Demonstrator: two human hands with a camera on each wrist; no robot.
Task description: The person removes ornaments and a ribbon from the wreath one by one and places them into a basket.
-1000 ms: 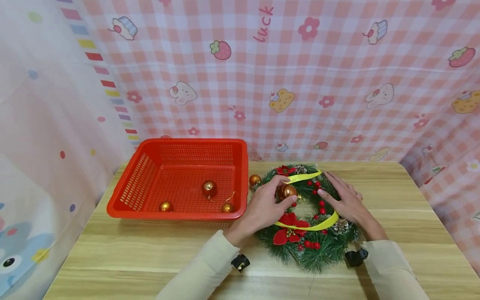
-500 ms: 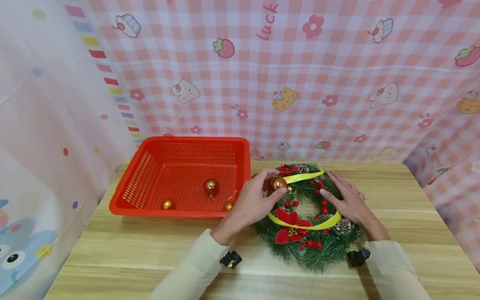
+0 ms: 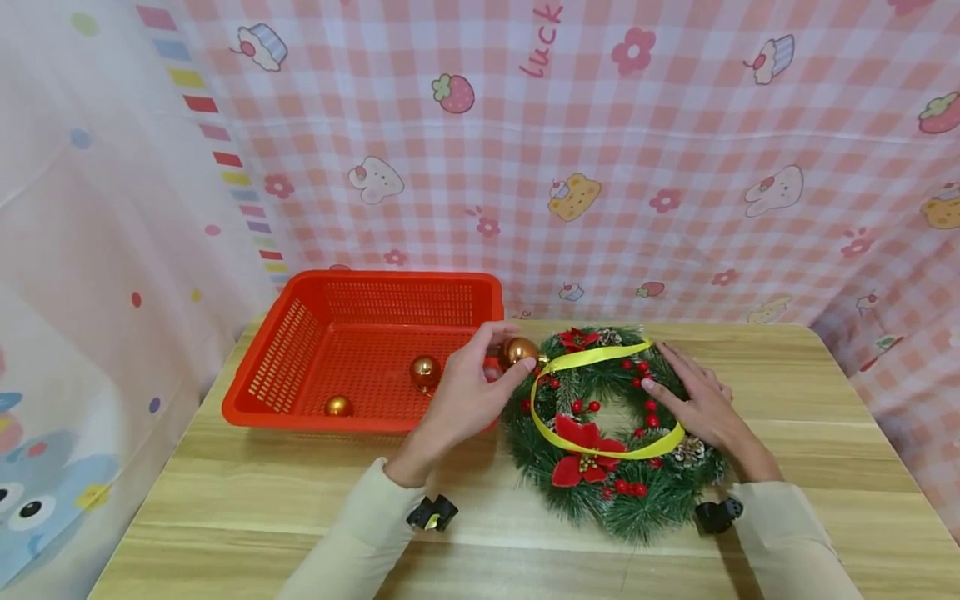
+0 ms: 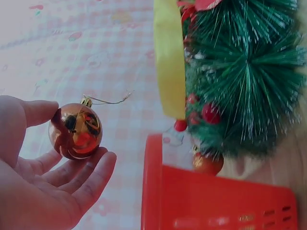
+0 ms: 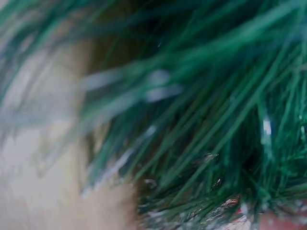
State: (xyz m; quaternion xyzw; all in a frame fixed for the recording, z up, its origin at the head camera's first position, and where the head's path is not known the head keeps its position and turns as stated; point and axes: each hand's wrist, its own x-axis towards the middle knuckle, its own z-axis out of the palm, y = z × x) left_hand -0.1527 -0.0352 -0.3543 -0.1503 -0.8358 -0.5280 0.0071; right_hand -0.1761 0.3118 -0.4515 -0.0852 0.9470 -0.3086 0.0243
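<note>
My left hand [image 3: 468, 387] holds a shiny copper Christmas ball [image 3: 517, 353] between thumb and fingers, over the red basket's right side. In the left wrist view the ball [image 4: 76, 132] shows a gold cap with a thin thread trailing from it. A green wreath [image 3: 633, 512] lies on the table with red poinsettias, berries and pinecones. Across it loops a yellow ribbon [image 3: 645, 452]. On the wreath's right side rests my right hand [image 3: 701, 404], fingers extended and thumb toward the middle. Green needles [image 5: 206, 110] fill the right wrist view, blurred.
Left of the wreath stands a red plastic basket [image 3: 375, 277] holding a copper ball [image 3: 425, 371] and a smaller gold ball [image 3: 339, 406]. An orange-gold ball [image 4: 208, 164] shows by the wreath in the left wrist view. A checked curtain [image 3: 465, 192] hangs behind the table.
My left hand has carried the copper ball left from above the wreath's middle to the basket's right side. My right hand stays on the wreath.
</note>
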